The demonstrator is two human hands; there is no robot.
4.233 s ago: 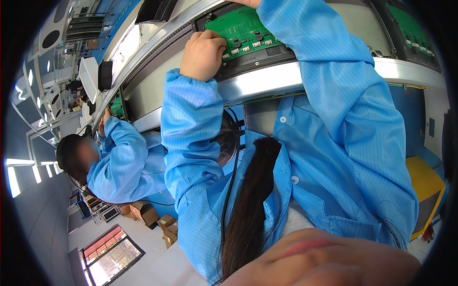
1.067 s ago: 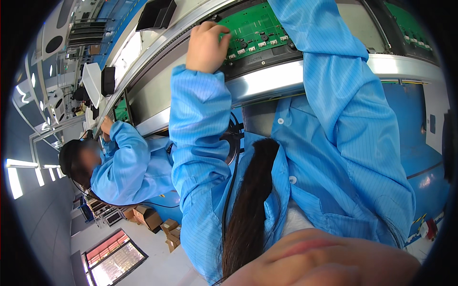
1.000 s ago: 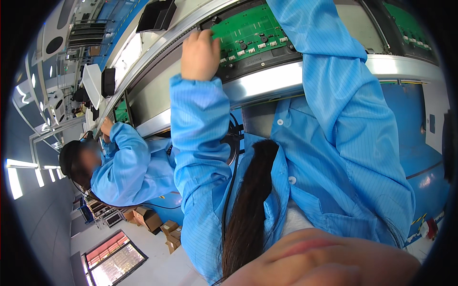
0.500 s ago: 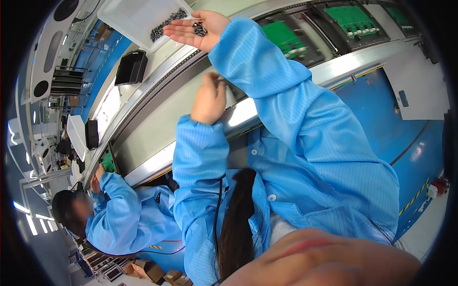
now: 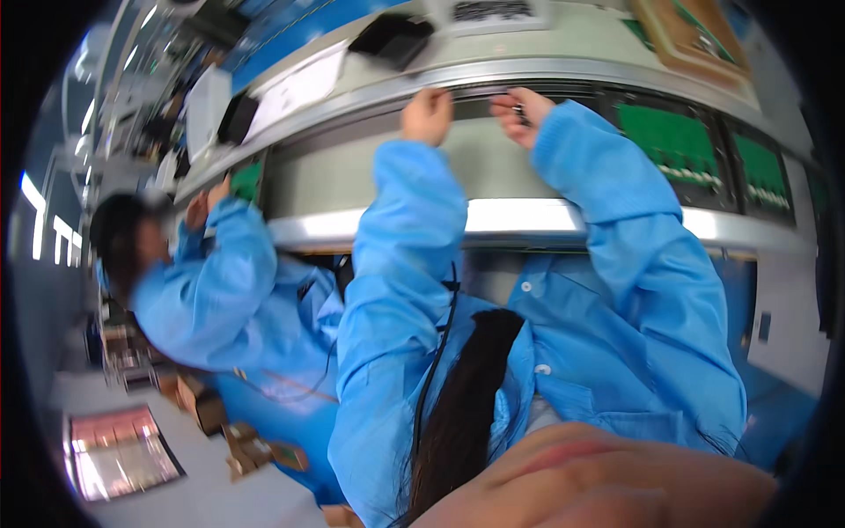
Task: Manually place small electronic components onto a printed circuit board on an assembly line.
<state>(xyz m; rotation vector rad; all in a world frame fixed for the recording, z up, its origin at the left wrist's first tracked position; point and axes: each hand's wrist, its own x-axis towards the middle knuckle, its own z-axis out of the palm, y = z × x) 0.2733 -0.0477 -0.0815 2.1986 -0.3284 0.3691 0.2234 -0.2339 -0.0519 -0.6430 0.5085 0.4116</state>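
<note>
My right hand (image 5: 525, 117) is curled, palm up, around a few small black components (image 5: 520, 114), which show between the fingers. Beside it, my left hand (image 5: 429, 116) has its fingertips pressed together; whatever may be between them is hidden. Both hands hover apart from each other over the conveyor line (image 5: 352, 176), near its far rail. Right of my right hand, a green circuit board (image 5: 664, 141) with white parts along its near edge sits in a dark carrier. A second green board (image 5: 761, 172) lies farther right.
Beyond the far rail stand a white tray (image 5: 497, 26) of small dark parts, a black bin (image 5: 392, 40) and a tan tray (image 5: 704, 63) with green boards. To my left a co-worker in a blue coat (image 5: 220, 290) has both hands at another green board (image 5: 246, 183).
The view has turned. My right hand has moved from near the white tray to above the line, its flat palm now curled round the components. My left hand is now level with it.
</note>
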